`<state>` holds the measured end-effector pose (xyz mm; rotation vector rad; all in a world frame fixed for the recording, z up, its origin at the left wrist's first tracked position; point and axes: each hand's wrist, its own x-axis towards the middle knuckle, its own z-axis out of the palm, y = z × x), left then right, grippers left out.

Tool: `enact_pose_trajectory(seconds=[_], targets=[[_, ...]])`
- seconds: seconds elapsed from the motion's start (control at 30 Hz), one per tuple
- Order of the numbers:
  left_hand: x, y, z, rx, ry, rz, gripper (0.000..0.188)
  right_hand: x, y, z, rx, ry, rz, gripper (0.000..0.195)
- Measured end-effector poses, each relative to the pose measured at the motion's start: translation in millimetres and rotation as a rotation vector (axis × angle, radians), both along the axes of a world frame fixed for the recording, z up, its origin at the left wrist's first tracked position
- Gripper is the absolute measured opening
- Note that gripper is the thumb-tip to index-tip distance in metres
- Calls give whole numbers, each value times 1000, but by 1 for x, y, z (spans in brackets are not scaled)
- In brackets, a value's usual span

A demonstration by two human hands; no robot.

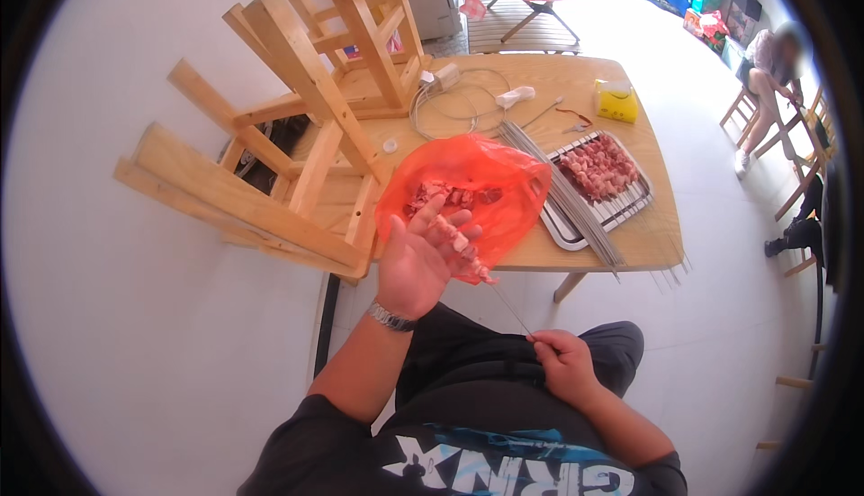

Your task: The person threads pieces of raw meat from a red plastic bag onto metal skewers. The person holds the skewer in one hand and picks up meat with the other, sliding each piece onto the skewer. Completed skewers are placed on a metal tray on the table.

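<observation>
My right hand (567, 364) grips the bare lower end of a thin metal skewer (509, 307) in front of my lap. Pieces of raw meat (460, 243) are threaded along its far end. Palm up and fingers spread, my left hand (422, 253) is beneath that meat, which lies across its fingers. Beyond the left hand, a red plastic bag (499, 165) sits open on the wooden table (648, 226) with loose raw meat chunks (439, 195) inside. To its right, a metal tray (574, 236) carries several loaded meat skewers (601, 165). A bundle of bare metal skewers (567, 195) lies across the tray's left side.
Upturned wooden stools (324, 179) crowd the table's left side. Toward the back lie a coiled cable (439, 118), a key (576, 128) and a yellow tissue pack (615, 101). Skewer ends overhang the front right edge. A person (769, 71) sits at the far right.
</observation>
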<state>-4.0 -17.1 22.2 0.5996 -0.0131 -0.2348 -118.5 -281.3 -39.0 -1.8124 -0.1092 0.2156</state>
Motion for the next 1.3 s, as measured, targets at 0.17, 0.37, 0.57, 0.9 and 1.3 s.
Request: enact_pose_trajectory(seconds=[0.17, 0.37, 0.57, 0.9, 1.3], targets=[[14, -13, -16, 241, -177, 163, 46, 7, 6, 12, -22, -76, 49, 15], [15, -26, -5, 336, -190, 166, 49, 14, 7, 24, -20, 0, 33, 16], [12, -44, 18, 144, 33, 306, 51, 22, 14, 27, -32, -109, 19, 15], [14, -68, 57, 85, 238, 397, 47, 29, 18, 34, -74, -199, -27, 14], [14, -68, 74, 139, 287, 505, 46, 26, 20, 31, -65, -185, -39, 14]])
